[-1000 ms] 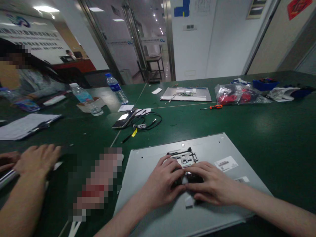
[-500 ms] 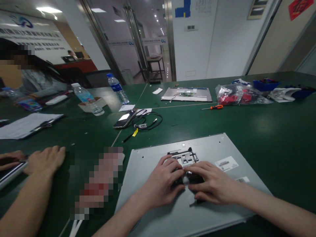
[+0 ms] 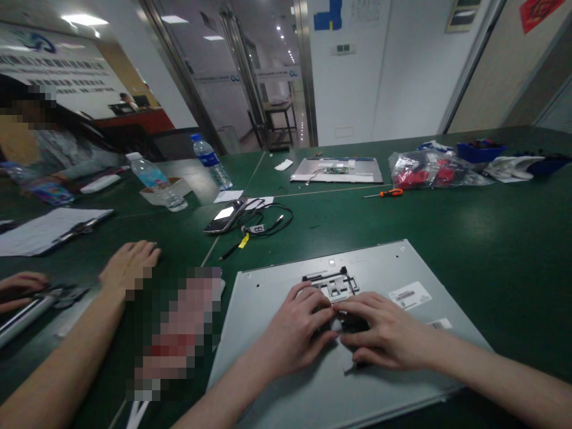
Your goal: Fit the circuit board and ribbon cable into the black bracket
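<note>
A flat grey metal panel with white labels lies on the green table in front of me. Set into its upper middle is a cut-out bracket area with black edging. My left hand rests there, fingers bent and closed inward. Opposite it, my right hand also has curled fingers, its fingertips almost meeting the left ones. Between them shows part of a dark piece, mostly covered by the fingers, so its kind is hidden. A small grey-white tab sticks out below my right hand.
At left, a co-worker's forearm reaches over the table near a blurred-out item. Beyond the panel lie a phone, a black cable, an orange screwdriver, a thin display panel, a plastic bag and bottles.
The co-worker's hand at left has moved forward and to the right, uncovering a metal tool-like thing by their other hand. My own hands have barely shifted over the panel.
</note>
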The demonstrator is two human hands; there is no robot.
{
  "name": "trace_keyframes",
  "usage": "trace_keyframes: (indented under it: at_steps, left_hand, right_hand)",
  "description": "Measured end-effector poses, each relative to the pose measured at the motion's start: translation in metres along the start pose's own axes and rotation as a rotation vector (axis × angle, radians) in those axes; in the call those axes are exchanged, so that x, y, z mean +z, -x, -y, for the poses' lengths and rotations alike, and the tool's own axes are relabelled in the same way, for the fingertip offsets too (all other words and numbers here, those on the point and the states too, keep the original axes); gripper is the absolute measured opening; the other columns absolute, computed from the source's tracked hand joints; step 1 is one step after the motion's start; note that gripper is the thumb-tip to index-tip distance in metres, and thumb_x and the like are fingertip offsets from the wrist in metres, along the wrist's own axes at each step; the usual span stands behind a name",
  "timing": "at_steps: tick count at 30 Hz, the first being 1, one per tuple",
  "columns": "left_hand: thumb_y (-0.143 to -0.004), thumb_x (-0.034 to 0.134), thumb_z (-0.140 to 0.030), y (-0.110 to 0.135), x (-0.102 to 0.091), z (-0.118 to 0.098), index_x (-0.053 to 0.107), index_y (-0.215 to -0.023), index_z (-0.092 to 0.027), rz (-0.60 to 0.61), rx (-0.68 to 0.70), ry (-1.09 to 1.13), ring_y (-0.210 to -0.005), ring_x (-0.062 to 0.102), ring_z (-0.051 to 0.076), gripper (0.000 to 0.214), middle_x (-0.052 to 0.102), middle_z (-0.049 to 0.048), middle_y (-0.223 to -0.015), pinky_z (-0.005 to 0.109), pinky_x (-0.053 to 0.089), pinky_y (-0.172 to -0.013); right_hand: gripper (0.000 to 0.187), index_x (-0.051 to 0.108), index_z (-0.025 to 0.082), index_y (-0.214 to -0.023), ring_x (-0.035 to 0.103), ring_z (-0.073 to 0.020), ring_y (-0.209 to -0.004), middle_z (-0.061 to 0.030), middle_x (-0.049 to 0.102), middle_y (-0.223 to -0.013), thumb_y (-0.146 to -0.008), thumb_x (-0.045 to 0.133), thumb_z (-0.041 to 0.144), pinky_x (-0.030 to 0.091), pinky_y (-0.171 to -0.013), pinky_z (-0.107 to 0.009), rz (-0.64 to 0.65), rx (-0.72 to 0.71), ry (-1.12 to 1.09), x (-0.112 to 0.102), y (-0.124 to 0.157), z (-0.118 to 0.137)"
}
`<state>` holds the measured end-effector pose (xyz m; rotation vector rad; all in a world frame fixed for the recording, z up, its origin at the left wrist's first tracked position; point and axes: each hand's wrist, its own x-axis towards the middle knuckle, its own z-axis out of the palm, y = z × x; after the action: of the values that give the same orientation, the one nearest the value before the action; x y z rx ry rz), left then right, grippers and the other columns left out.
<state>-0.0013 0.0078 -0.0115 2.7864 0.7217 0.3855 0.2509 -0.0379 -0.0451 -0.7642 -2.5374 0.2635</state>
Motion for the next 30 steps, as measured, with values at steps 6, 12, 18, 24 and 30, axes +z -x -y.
trace_keyframes:
  at_steps: [6, 12, 18, 24, 30]
  left_hand:
    - [-0.096, 0.057, -0.026, 0.0000, -0.0010, -0.0024, 0.066, -0.112, -0.022, -0.008, -0.002, -0.002, -0.108, 0.058, 0.026, 0.018, 0.065, 0.0077, -0.113, 0.055, 0.038, -0.110]
    - [-0.093, 0.063, -0.028, -0.0002, -0.0011, -0.0030, 0.066, -0.110, -0.022, -0.011, -0.009, 0.008, -0.109, 0.057, 0.027, 0.018, 0.064, 0.0075, -0.113, 0.055, 0.037, -0.111]
    - [-0.093, 0.063, -0.028, -0.0004, -0.0021, -0.0021, 0.065, -0.117, -0.024, -0.014, -0.012, 0.013, -0.107, 0.057, 0.027, 0.025, 0.064, 0.0074, -0.111, 0.056, 0.038, -0.109]
    - [-0.093, 0.063, -0.026, 0.0021, -0.0015, -0.0004, 0.064, -0.119, -0.024, -0.008, -0.021, 0.016, -0.106, 0.057, 0.026, 0.026, 0.064, 0.0063, -0.109, 0.056, 0.036, -0.110]
    - [-0.093, 0.061, -0.028, 0.0040, -0.0004, 0.0001, 0.064, -0.117, -0.024, -0.018, -0.030, -0.008, -0.106, 0.059, 0.027, 0.024, 0.064, 0.0067, -0.109, 0.056, 0.036, -0.111]
  right_hand:
    - [0.029, 0.069, 0.027, -0.125, 0.046, -0.0287, -0.136, -0.0112, 0.047, -0.153, -0.103, 0.058, 0.041, 0.044, -0.109, -0.048, 0.038, -0.003, 0.000, -0.0006, 0.0008, 0.0010]
    - [0.029, 0.068, 0.027, -0.126, 0.044, -0.0281, -0.137, -0.0115, 0.046, -0.153, -0.104, 0.056, 0.042, 0.041, -0.111, -0.048, 0.059, -0.001, 0.005, -0.0020, 0.0009, 0.0018]
    - [0.023, 0.070, 0.027, -0.118, 0.048, -0.0266, -0.133, -0.0087, 0.047, -0.154, -0.103, 0.058, 0.038, 0.045, -0.107, -0.046, -0.001, -0.024, 0.017, -0.0029, -0.0009, 0.0011]
    - [0.034, 0.064, 0.027, -0.132, 0.053, -0.0265, -0.129, -0.0081, 0.049, -0.154, -0.099, 0.062, 0.035, 0.047, -0.106, -0.046, -0.055, -0.027, 0.039, 0.0020, -0.0010, 0.0026]
    - [0.040, 0.061, 0.024, -0.137, 0.056, -0.0270, -0.124, -0.0115, 0.060, -0.140, -0.097, 0.062, 0.027, 0.050, -0.102, -0.047, -0.108, -0.046, 0.039, 0.0039, -0.0017, 0.0051]
